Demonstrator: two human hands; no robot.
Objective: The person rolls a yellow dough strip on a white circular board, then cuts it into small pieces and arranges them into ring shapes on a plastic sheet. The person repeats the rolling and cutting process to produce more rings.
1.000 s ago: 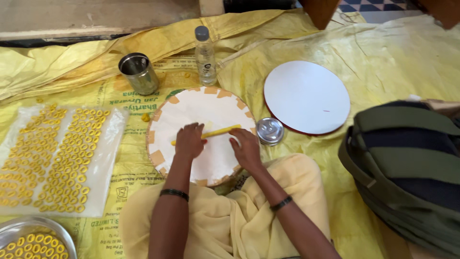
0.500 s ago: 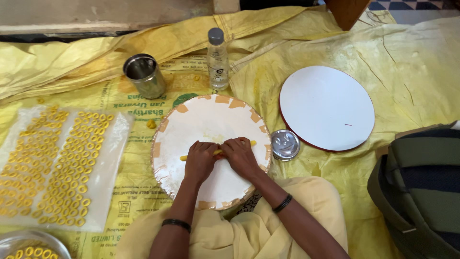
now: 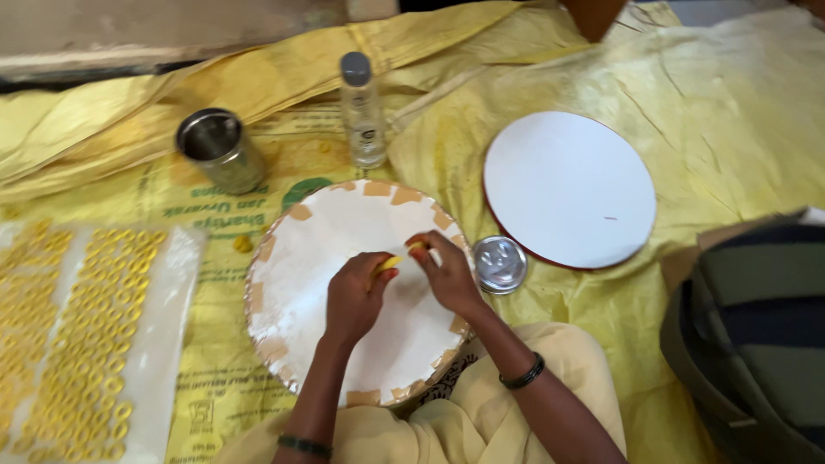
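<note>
A round white board (image 3: 318,258) with taped edges lies in front of me on the yellow sheet. Over its middle, my left hand (image 3: 357,296) and my right hand (image 3: 445,273) are together, both pinching a short strip of yellow dough (image 3: 388,262) between their fingertips. The dough is lifted just off the board. Each wrist wears a dark band.
A steel cup (image 3: 219,150) and a clear bottle (image 3: 363,107) stand behind the board. A small steel lid (image 3: 500,263) and a second white round board (image 3: 569,187) lie to the right. Rows of yellow dough rings (image 3: 77,344) cover a plastic sheet at left. A dark bag (image 3: 756,344) sits at right.
The hands rolled the dough strip flat on the board, then drew together and picked it up by its ends. The camera moved closer.
</note>
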